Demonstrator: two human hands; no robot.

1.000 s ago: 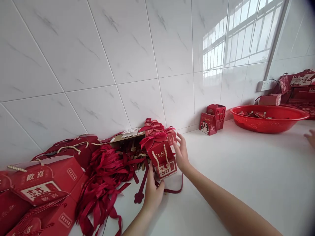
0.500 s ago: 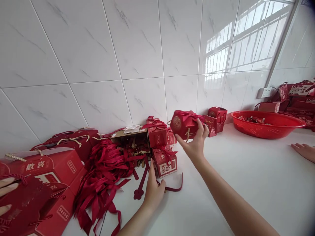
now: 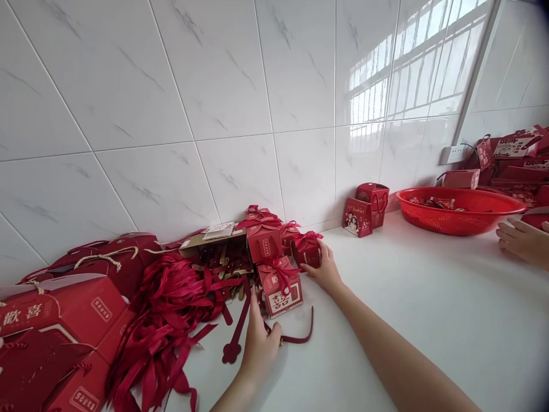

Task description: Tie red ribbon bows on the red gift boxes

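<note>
My right hand (image 3: 325, 269) is closed round the right side of a small red gift box (image 3: 307, 249) with a ribbon bow, which stands beside other bowed boxes (image 3: 263, 243) near the wall. My left hand (image 3: 261, 335) rests on the white counter (image 3: 338, 355), its thumb and fingers by a dark red strap (image 3: 300, 340) that curls out to the right. Just above it is a red box with a white front label (image 3: 283, 297). Left of my left hand lies a strap with a flower-shaped end (image 3: 232, 352).
At the left are a heap of red ribbons (image 3: 171, 303) and large red boxes (image 3: 55, 320). An open carton (image 3: 193, 245) holds straps. Further right are a small card box (image 3: 358, 217), a red basket (image 3: 461, 214) and another person's hand (image 3: 521, 240).
My right hand has brought the bowed box down and left from mid-air to the group of boxes. Another person's hand at the right has moved further into view. The view has shifted slightly.
</note>
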